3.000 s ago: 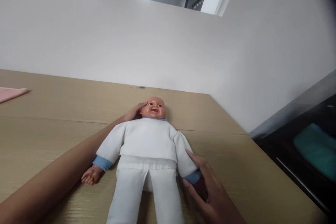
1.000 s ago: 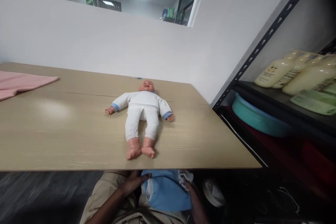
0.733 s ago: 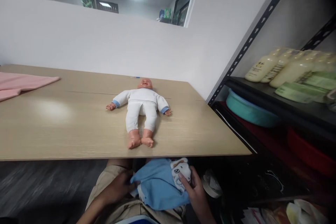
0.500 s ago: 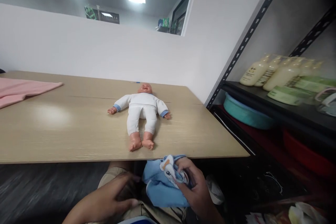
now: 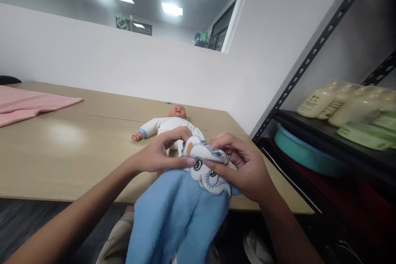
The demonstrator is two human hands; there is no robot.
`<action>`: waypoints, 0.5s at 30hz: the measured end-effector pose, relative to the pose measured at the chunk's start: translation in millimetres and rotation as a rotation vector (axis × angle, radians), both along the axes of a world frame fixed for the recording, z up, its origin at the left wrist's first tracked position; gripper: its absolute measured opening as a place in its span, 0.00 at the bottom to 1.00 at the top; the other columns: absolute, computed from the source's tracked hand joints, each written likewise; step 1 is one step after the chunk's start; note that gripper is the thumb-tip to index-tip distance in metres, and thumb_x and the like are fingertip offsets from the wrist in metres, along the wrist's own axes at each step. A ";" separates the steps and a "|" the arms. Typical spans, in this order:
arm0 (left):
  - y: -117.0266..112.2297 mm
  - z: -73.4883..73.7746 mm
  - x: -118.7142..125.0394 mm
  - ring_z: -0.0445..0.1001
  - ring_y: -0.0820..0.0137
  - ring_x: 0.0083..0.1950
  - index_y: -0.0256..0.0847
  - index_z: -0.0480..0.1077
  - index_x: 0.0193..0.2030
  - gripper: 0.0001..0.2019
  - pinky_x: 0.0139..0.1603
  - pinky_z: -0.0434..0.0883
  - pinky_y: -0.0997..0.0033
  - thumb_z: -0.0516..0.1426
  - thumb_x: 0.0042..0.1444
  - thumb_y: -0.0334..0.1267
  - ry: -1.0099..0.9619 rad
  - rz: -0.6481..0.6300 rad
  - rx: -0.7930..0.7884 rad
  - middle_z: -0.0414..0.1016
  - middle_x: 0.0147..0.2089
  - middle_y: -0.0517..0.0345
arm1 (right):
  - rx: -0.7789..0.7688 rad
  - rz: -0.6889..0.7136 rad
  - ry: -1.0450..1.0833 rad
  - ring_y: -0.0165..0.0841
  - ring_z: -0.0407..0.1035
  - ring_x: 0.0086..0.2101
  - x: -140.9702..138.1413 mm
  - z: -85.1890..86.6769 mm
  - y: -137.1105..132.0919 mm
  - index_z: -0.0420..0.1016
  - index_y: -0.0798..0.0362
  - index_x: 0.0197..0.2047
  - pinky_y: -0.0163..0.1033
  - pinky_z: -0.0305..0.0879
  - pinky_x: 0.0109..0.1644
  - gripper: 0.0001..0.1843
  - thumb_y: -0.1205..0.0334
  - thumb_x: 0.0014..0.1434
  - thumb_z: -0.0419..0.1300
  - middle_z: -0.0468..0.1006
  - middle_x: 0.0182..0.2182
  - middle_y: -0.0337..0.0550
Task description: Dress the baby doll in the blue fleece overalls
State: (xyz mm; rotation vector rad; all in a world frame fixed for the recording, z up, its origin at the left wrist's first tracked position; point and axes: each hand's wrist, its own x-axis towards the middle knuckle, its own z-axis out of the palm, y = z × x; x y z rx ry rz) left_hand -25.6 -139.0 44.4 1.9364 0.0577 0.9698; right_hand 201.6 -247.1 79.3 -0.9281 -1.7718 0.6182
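Note:
Both hands hold up a blue fleece baby garment [image 5: 167, 202] with a white embroidered animal face on it; its lower part hangs down over my lap. My left hand [image 5: 163, 150] pinches it at the left of the face, thumb in front and fingers behind. On the right side, my right hand [image 5: 239, 163] grips the same upper edge between thumb and curled fingers. Behind the garment, a baby doll [image 5: 167, 125] in a white outfit with blue cuffs lies on its back on the table. The doll's legs and one hand are mostly hidden.
The wooden table [image 5: 77, 148] reaches back to a white wall. A pink cloth [image 5: 37, 101] lies at its far left. To the right, a black metal shelf [image 5: 297, 126] holds cream-coloured bottles [image 5: 349, 101] and green packs [image 5: 365, 134], with a teal basin [image 5: 303, 150] below.
The blue garment has risen from my lap to above the table edge and unfolded downward. My left hand, earlier holding nothing, has taken hold of it beside my right hand.

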 end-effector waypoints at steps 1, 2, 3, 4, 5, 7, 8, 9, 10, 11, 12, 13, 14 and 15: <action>8.8 2.8 2.2 0.73 0.62 0.52 0.42 0.73 0.43 0.09 0.57 0.70 0.65 0.67 0.66 0.42 -0.005 -0.008 0.014 0.72 0.47 0.54 | 0.003 -0.013 -0.027 0.31 0.77 0.39 2.6 2.8 7.3 0.79 0.49 0.44 0.33 0.76 0.43 0.09 0.62 0.63 0.74 0.78 0.40 0.39; 16.3 4.7 3.7 0.72 0.62 0.52 0.42 0.72 0.42 0.10 0.57 0.70 0.65 0.67 0.66 0.42 -0.009 -0.014 0.019 0.71 0.48 0.53 | 0.020 -0.023 -0.068 0.32 0.75 0.39 5.4 4.8 14.8 0.78 0.49 0.43 0.34 0.75 0.43 0.08 0.61 0.64 0.73 0.77 0.39 0.39; 22.8 5.6 5.1 0.72 0.63 0.52 0.41 0.71 0.44 0.10 0.56 0.70 0.65 0.66 0.67 0.43 -0.012 -0.022 0.013 0.71 0.49 0.53 | 0.050 -0.023 -0.118 0.33 0.75 0.40 8.3 6.1 22.4 0.78 0.49 0.42 0.35 0.74 0.45 0.08 0.60 0.65 0.72 0.76 0.39 0.40; 28.2 5.5 6.7 0.72 0.64 0.52 0.41 0.70 0.46 0.10 0.54 0.70 0.66 0.66 0.68 0.42 -0.015 -0.031 0.002 0.71 0.49 0.53 | 0.084 -0.010 -0.164 0.34 0.74 0.43 11.2 6.6 30.3 0.77 0.49 0.41 0.38 0.74 0.48 0.08 0.60 0.66 0.72 0.75 0.41 0.42; 32.8 4.7 8.6 0.72 0.65 0.50 0.41 0.70 0.48 0.11 0.52 0.70 0.68 0.66 0.68 0.42 -0.020 -0.036 -0.008 0.71 0.49 0.54 | 0.118 0.015 -0.193 0.37 0.74 0.47 13.9 6.7 38.4 0.77 0.50 0.39 0.40 0.73 0.53 0.08 0.59 0.66 0.71 0.75 0.44 0.43; 40.5 2.5 13.2 0.71 0.70 0.47 0.43 0.68 0.50 0.12 0.48 0.69 0.72 0.66 0.68 0.40 -0.061 -0.026 -0.026 0.70 0.47 0.57 | 0.163 0.078 -0.180 0.40 0.72 0.53 17.9 6.0 54.7 0.76 0.49 0.38 0.45 0.69 0.60 0.08 0.60 0.67 0.71 0.74 0.49 0.45; 44.2 1.9 15.6 0.70 0.72 0.45 0.43 0.67 0.51 0.13 0.46 0.68 0.74 0.67 0.68 0.39 -0.086 -0.016 -0.039 0.69 0.47 0.59 | 0.166 0.106 -0.145 0.40 0.72 0.53 18.9 5.8 62.7 0.75 0.49 0.39 0.46 0.69 0.61 0.08 0.60 0.67 0.70 0.74 0.49 0.45; 48.1 2.3 17.7 0.69 0.73 0.44 0.44 0.67 0.52 0.14 0.45 0.68 0.76 0.67 0.67 0.38 -0.103 -0.014 -0.051 0.67 0.46 0.60 | 0.163 0.129 -0.109 0.39 0.72 0.53 19.3 6.2 70.5 0.75 0.48 0.40 0.46 0.69 0.62 0.08 0.60 0.67 0.70 0.74 0.49 0.44; 52.4 3.8 19.2 0.69 0.73 0.44 0.45 0.67 0.53 0.15 0.44 0.68 0.76 0.68 0.66 0.38 -0.110 -0.018 -0.062 0.66 0.45 0.61 | 0.163 0.145 -0.083 0.39 0.72 0.53 18.9 7.4 78.0 0.75 0.48 0.41 0.46 0.69 0.62 0.07 0.61 0.68 0.70 0.73 0.49 0.44; 57.5 6.4 20.0 0.68 0.74 0.43 0.45 0.68 0.53 0.15 0.44 0.67 0.77 0.68 0.66 0.38 -0.115 -0.022 -0.064 0.66 0.44 0.61 | 0.172 0.156 -0.063 0.39 0.72 0.53 17.9 9.4 85.0 0.75 0.48 0.41 0.47 0.69 0.62 0.07 0.61 0.68 0.69 0.73 0.49 0.44; 63.1 10.1 20.2 0.68 0.74 0.43 0.44 0.69 0.53 0.14 0.44 0.68 0.76 0.68 0.66 0.38 -0.119 -0.022 -0.052 0.66 0.44 0.61 | 0.186 0.168 -0.043 0.39 0.72 0.53 16.3 12.2 91.6 0.74 0.48 0.40 0.47 0.69 0.63 0.07 0.61 0.68 0.69 0.73 0.50 0.44; 69.3 14.7 19.9 0.69 0.74 0.43 0.44 0.71 0.53 0.12 0.44 0.68 0.76 0.67 0.67 0.38 -0.127 -0.016 -0.021 0.67 0.43 0.60 | 0.207 0.186 -0.017 0.40 0.72 0.55 14.4 15.7 97.7 0.74 0.49 0.39 0.49 0.68 0.65 0.07 0.62 0.67 0.69 0.73 0.51 0.44; 75.7 19.7 19.2 0.69 0.73 0.43 0.43 0.73 0.51 0.10 0.45 0.68 0.75 0.67 0.67 0.37 -0.151 -0.001 0.027 0.68 0.43 0.59 | 0.231 0.213 0.014 0.41 0.72 0.56 12.3 19.6 103.5 0.74 0.49 0.37 0.50 0.67 0.66 0.08 0.62 0.67 0.69 0.73 0.51 0.44; 82.1 25.0 18.4 0.69 0.72 0.43 0.41 0.75 0.49 0.07 0.46 0.68 0.73 0.67 0.67 0.37 -0.189 0.024 0.090 0.70 0.42 0.58 | 0.250 0.248 0.050 0.42 0.72 0.57 10.1 23.6 109.0 0.73 0.49 0.36 0.51 0.67 0.67 0.09 0.63 0.66 0.69 0.74 0.51 0.44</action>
